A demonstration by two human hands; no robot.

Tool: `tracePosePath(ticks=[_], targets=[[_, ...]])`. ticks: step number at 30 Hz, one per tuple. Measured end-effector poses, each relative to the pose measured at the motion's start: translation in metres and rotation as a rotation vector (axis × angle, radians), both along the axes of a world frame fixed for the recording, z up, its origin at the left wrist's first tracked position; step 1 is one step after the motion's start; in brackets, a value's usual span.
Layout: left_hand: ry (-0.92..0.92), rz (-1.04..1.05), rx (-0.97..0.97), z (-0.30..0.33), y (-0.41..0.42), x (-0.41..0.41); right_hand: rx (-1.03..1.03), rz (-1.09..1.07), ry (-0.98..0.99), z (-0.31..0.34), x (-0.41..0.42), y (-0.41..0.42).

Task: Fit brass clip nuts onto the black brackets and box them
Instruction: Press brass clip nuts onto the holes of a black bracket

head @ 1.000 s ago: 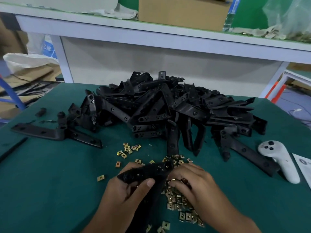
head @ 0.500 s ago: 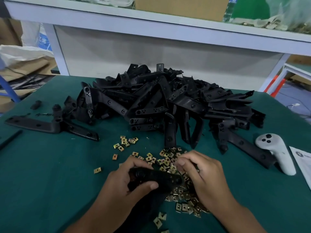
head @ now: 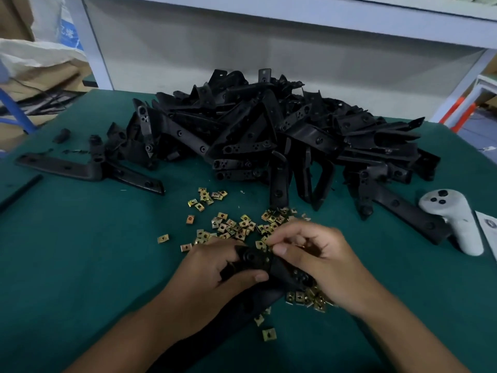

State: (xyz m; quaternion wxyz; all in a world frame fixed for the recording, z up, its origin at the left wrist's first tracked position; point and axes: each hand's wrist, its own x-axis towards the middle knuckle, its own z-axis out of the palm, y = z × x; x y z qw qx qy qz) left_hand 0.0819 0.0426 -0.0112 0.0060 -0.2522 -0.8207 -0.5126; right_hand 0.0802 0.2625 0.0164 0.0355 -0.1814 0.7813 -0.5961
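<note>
Left grip [head: 215, 267] wraps bracket [head: 271, 265]; right grip [head: 314, 254] pinches over bracket end, contents hidden.

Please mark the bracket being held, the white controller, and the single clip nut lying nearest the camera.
held bracket [head: 252, 258]: head view, on its round boss between the hands.
white controller [head: 454, 219]: head view, on the handle's upper part.
nearest clip nut [head: 269, 334]: head view, on its flat brass face.

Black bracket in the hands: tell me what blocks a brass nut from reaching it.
Nothing visible does. The left hand grips the black plastic bracket, and the right hand is against it, right beside the loose brass clip nuts.
</note>
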Motion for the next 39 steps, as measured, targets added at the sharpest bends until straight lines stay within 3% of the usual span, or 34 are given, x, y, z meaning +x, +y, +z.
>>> tracePosePath(ticks=[5, 39], targets=[[0.050, -0.016, -0.020, 0.003, -0.001, 0.000, -0.137, -0.013, -0.051, 0.000, 0.000, -0.001], [0.097, -0.012, 0.033, 0.005, 0.003, 0.001, -0.144, -0.108, -0.099, 0.002, 0.008, -0.011]])
